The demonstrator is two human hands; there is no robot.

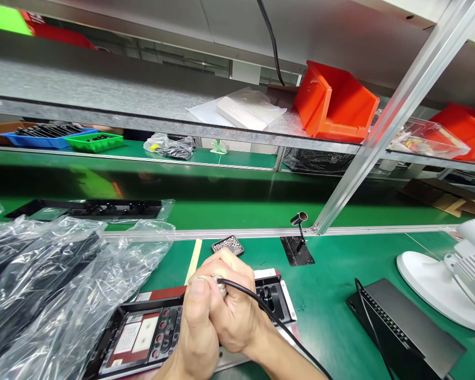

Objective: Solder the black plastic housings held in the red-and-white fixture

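Clasped a corded tool (222, 288) over a black housing (170, 323)

Clamped the left hand (200, 322) and right hand (237, 309) together around the tool, with fingers curled tight; saw only a shiny, rounded end and could not tell the shape below. Found the tool over the middle of the rectangular, raised-rimmed housing; could not tell about contact. Traced a smooth black cord (269, 311) slanting down past the right wrist. Noticed, on the glossy green tabletop (324, 285), a small black dish (238, 244) of tiny glinting metal pieces just beyond the hands, near a flat yellowish strip (193, 261). Noted crinkled clear plastic wrap (138, 258) at left and a black stand (296, 253) with a tubular holder farther right.
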